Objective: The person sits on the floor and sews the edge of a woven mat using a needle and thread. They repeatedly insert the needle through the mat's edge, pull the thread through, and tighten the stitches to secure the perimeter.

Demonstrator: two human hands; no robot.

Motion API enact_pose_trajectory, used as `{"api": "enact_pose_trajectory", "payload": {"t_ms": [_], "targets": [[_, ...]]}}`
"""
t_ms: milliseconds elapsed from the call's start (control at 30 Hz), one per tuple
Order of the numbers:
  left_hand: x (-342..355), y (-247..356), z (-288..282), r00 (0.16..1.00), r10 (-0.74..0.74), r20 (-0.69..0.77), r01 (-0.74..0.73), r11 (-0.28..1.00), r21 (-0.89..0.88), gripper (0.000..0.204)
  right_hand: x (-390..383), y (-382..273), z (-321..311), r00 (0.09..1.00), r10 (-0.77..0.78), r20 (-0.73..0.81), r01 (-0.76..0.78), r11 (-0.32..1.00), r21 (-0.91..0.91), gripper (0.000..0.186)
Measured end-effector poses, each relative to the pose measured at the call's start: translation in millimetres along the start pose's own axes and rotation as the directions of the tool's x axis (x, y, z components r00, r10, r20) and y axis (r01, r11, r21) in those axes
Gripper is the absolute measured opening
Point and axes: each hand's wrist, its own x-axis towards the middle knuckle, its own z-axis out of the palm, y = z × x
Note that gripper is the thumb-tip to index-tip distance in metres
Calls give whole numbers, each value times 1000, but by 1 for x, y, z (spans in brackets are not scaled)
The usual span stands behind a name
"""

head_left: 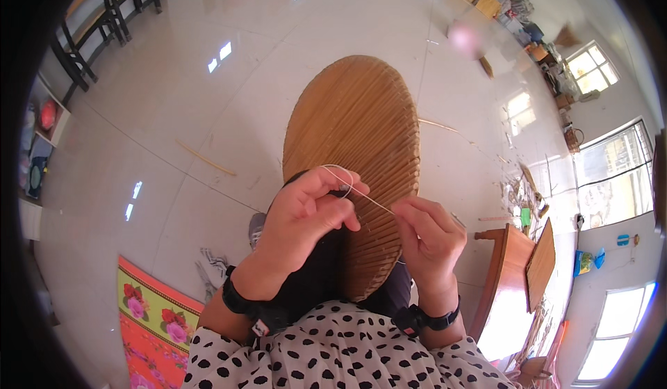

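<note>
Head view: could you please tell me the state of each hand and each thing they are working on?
Left hand: closed, fingers pinching the thin pale strand.
Right hand: closed, fingers pinching the same strand.
Thin pale strand: taut between the hands, looped above the left one.
Oval woven bamboo mat: resting on the lap, tilted away.

Glossy pale tiled floor (pixel 208 111), thin bamboo strip (pixel 206 158) (loose), flowered mat (pixel 149 319)
</note>
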Motion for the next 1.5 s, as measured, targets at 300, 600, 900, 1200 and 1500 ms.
{"api": "enact_pose_trajectory", "payload": {"t_ms": [300, 600, 900, 1200, 1500], "targets": [[5, 4, -34, 993, -73, -94, 31, 923, -384, 38, -7, 1, 1, 999, 38, 0, -38, 999, 23, 15], [10, -7, -28, 935, -149, -322, 229, 946, 228, 18, -7, -1, -3, 1000, 16, 11, -16, 1000, 2, 16], [3, -19, -12, 985, -36, 170, -68, 820, 568, 23, -8, -4, -5, 999, 31, -11, -31, 999, 26, 17], [-9, -28, -8, 961, -10, 276, -213, 609, 764, 32, -7, -5, -5, 998, -10, -64, 13, 998, 56, 17], [-13, -34, -14, 976, -72, 208, -108, 665, 739, 11, -7, -6, -9, 994, 7, -111, -2, 999, 39, 20]]}}
